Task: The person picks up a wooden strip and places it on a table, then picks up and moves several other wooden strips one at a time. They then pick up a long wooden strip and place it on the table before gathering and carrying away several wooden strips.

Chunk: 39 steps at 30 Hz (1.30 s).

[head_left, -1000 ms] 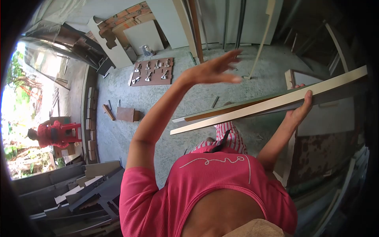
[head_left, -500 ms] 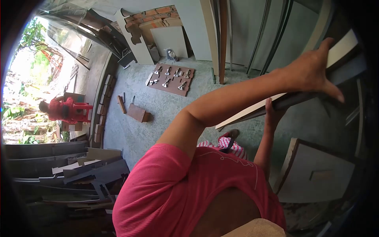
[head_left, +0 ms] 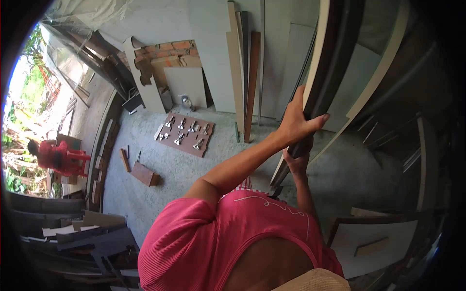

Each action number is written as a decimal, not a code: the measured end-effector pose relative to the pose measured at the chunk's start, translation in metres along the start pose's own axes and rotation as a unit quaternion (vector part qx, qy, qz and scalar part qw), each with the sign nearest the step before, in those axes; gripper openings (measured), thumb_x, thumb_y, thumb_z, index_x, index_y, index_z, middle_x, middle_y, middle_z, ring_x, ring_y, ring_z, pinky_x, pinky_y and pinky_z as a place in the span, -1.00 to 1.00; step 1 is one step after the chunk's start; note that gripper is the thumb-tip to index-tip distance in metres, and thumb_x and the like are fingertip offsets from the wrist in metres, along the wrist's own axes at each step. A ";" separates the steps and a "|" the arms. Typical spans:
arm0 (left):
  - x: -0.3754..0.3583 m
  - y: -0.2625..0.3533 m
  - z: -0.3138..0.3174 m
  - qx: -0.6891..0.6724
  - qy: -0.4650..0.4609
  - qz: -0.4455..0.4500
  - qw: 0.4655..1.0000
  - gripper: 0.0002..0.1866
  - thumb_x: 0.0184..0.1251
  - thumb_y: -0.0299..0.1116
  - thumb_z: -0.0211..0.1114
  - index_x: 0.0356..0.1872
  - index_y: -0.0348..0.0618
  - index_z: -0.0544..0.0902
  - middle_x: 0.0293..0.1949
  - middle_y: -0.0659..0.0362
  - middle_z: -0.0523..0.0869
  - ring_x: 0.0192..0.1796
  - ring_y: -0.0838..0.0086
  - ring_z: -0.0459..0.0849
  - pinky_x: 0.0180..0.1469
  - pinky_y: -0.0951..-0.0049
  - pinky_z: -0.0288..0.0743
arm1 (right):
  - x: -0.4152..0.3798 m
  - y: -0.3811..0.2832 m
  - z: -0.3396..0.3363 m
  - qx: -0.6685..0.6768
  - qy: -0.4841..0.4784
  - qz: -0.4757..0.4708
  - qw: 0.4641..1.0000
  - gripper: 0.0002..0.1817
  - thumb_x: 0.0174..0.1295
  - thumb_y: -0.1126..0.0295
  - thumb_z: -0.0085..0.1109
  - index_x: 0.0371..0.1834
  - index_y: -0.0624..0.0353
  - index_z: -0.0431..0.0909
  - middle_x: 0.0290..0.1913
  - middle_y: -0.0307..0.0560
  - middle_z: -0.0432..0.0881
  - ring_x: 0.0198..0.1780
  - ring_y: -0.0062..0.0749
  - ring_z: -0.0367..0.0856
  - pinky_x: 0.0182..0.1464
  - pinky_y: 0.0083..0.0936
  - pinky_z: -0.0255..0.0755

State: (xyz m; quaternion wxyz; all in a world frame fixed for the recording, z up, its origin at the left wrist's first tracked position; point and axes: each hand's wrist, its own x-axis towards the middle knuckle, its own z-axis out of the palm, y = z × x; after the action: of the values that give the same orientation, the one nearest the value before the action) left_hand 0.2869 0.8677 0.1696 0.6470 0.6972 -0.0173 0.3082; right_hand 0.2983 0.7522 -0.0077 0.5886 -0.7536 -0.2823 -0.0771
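- Holding a long pale board (head_left: 324, 58) nearly upright, the left hand (head_left: 295, 123) wraps its edge, fingers curled over the dark side – a grip clamped on the board.
- Just below it, the right hand (head_left: 297, 162) closes on the same board lower down, partly hidden behind the left wrist.
- The board's lower end (head_left: 277, 180) hangs close to the concrete floor (head_left: 194, 169), right of centre; its top runs out of view.
- Leaning against the far wall, more panels (head_left: 242, 68) stand upright, left of the held board.
- A brown panel with metal hinges (head_left: 184, 134) laid out on it rests flat on the floor, far left of the hands.
- A small wooden box (head_left: 144, 173) lies nearer, left.
- Someone in red (head_left: 58, 157) crouches outside, far left.
- A framed panel (head_left: 378, 242) lies at the near right.
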 end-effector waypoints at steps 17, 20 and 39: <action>0.022 -0.180 -0.059 -0.078 -0.227 -0.250 0.938 -0.50 0.03 -0.15 0.35 -0.11 -0.33 0.48 -0.18 0.04 0.57 -0.07 0.40 0.52 0.01 0.38 0.37 | -0.010 0.136 0.084 0.020 0.034 0.161 0.986 -0.17 -0.17 0.40 0.37 0.21 0.21 0.11 0.04 0.04 0.35 0.11 -0.18 0.38 0.13 -0.40 0.27; 0.001 -0.204 -0.053 -0.037 -0.301 -0.233 0.924 -0.56 0.14 -0.16 0.27 -0.10 -0.33 0.51 -0.17 0.05 0.60 -0.11 0.35 0.55 0.01 0.37 0.39 | -0.042 0.157 0.076 -0.073 0.061 0.200 0.975 -0.10 -0.24 0.38 0.44 0.22 0.21 0.09 0.03 0.09 0.36 0.12 -0.13 0.39 0.12 -0.35 0.32; -0.079 -0.149 0.005 0.185 -0.389 -0.294 0.853 -0.45 0.19 -0.04 0.24 0.04 -0.29 0.48 0.02 0.01 0.54 0.05 0.21 0.46 0.15 0.31 0.24 | -0.130 0.171 -0.021 -0.093 -0.116 0.285 0.947 0.12 -0.32 0.14 0.45 0.35 0.22 -0.04 0.16 0.19 0.32 0.20 0.03 0.29 0.25 -0.23 0.15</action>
State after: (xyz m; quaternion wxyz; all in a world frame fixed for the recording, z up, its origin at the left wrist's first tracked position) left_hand 0.2878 0.8580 0.0010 0.5071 0.8394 -0.0048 -0.1955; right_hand 0.2831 0.6636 -0.2037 0.4766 -0.8578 -0.1138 0.1555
